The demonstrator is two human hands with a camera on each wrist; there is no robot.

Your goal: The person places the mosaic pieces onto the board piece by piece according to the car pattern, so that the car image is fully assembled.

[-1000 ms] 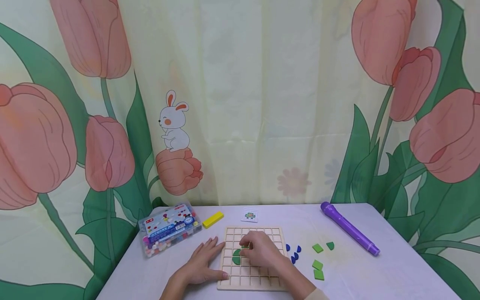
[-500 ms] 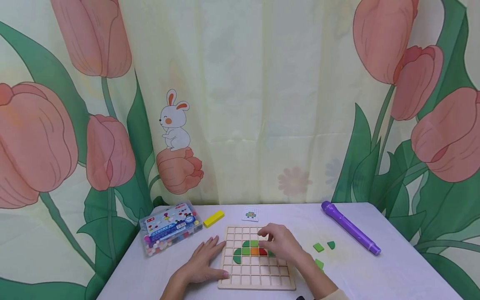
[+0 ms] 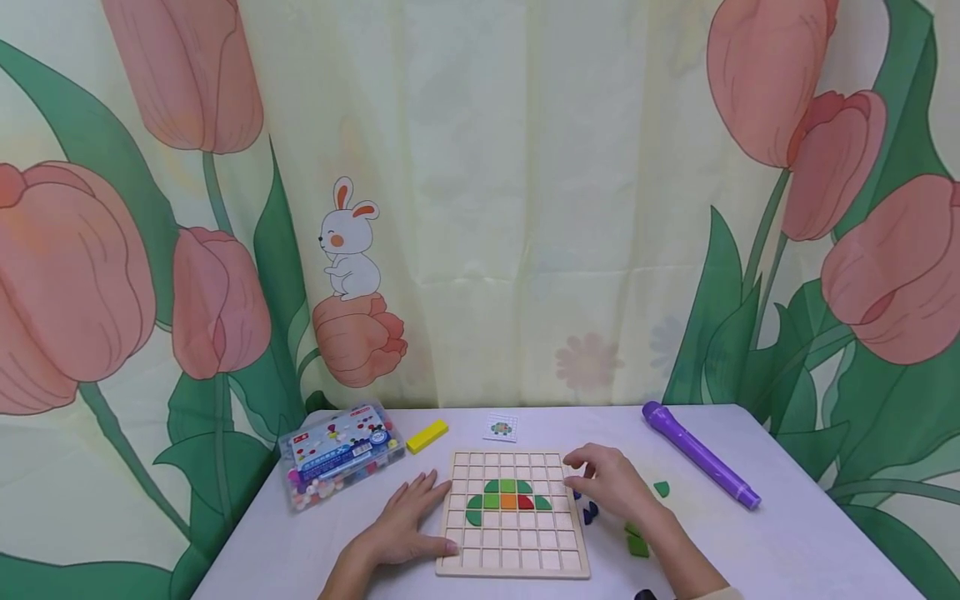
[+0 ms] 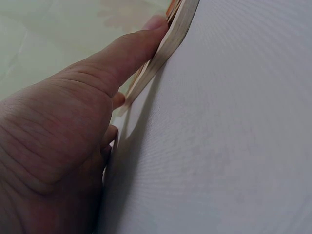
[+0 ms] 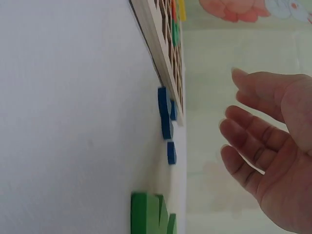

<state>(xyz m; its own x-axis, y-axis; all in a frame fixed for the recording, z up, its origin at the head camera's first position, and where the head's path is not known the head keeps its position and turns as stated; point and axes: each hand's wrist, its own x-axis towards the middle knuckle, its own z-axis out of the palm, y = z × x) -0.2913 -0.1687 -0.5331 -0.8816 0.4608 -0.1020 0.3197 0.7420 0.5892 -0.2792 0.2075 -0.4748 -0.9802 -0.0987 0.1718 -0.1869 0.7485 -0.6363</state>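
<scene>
A wooden grid board (image 3: 517, 542) lies on the table. Set in its cells are dark green curved pieces (image 3: 475, 510), light green squares (image 3: 507, 485), an orange square (image 3: 508, 501) and a red piece (image 3: 525, 502). My left hand (image 3: 401, 525) lies along the board's left side, thumb on the near-left corner; the left wrist view shows that thumb (image 4: 131, 51) on the rim. Off the board's right edge my right hand (image 3: 609, 481) hovers above the table, fingers loosely bent around nothing. Below it sit several blue pieces (image 5: 165, 109) and green pieces (image 5: 140, 212), partly hidden in the head view.
Behind the board lies a small pattern card (image 3: 500, 427). A yellow block (image 3: 427, 437) and a clear plastic box (image 3: 341, 454) of coloured beads are at the back left. A purple microphone-shaped stick (image 3: 701, 456) lies at the right, near a single dark green piece (image 3: 661, 489).
My right hand has drawn back rightward from over the board, uncovering the coloured pieces, including a dark green one at the upper right of the pattern. My left hand has stayed put.
</scene>
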